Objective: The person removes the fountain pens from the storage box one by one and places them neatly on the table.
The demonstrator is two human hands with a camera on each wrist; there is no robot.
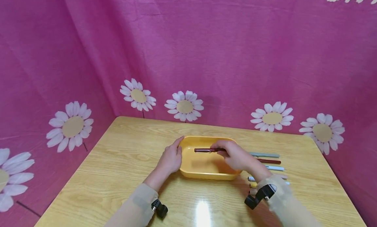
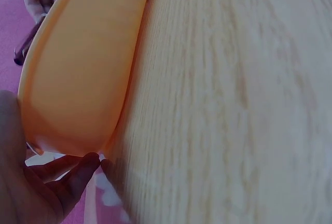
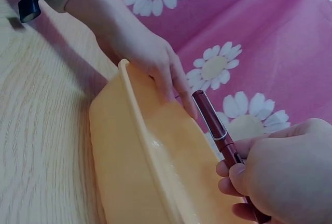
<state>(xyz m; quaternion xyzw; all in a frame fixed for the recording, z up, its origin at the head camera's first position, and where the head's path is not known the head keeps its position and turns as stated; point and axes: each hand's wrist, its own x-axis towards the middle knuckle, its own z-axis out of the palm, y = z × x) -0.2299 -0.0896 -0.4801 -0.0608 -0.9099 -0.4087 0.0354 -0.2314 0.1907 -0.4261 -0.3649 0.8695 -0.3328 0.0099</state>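
Note:
A yellow-orange plastic tray [image 1: 206, 175] with raised sides sits on the wooden table. At its left end my left hand [image 1: 171, 158] grips the wall, thumb over the rim and fingers along the outside, as the left wrist view's hand [image 2: 36, 182] also shows. My right hand [image 1: 234, 153] pinches a dark red pen [image 1: 203, 150] near one end, above the tray's inside. The pen's silver clip shows in the right wrist view, where the capped end [image 3: 210, 115] points away from my fingers [image 3: 238, 177].
Right of the tray several pens lie in a column, among them a grey-green pen [image 1: 266, 154], a dark red pen [image 1: 269, 161] and a light blue pen [image 1: 275, 168]. My right forearm partly hides the nearer ones. A pink flowered cloth [image 1: 224, 73] hangs behind the table [image 1: 123, 155].

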